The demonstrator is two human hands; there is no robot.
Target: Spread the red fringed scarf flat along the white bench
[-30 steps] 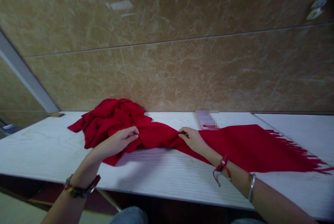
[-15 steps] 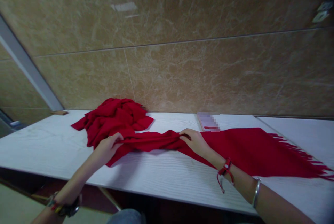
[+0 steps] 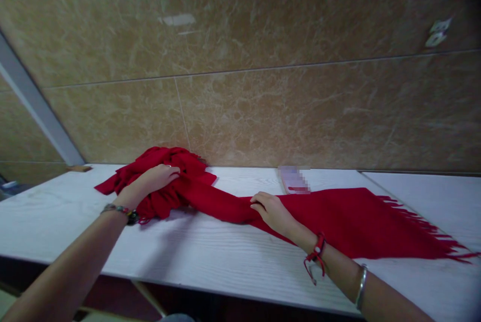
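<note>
A long red scarf (image 3: pixel 338 222) lies along the white tabletop, its fringed end spread flat at the right. Toward the left it narrows into a strip and runs into a crumpled red heap. My left hand (image 3: pixel 160 178) is over that heap, fingers closed on the cloth where the strip begins. About midway along, my right hand (image 3: pixel 272 212) pinches the scarf's upper edge between thumb and fingers. Between the two hands the strip hangs slightly slack. The cloth under my left palm is hidden.
A pale phone-like slab (image 3: pixel 293 180), partly blurred, lies behind the scarf. The white tabletop (image 3: pixel 210 257) meets a brown marble-tiled wall (image 3: pixel 240 111). A wall socket (image 3: pixel 438 32) is at the upper right, and a small brown block (image 3: pixel 78 168) sits at the back left.
My left hand has moved up and slightly right, onto the heap, lifting the cloth it grips. The strip between the hands is smoother and now slopes. My right hand keeps its pinch.
</note>
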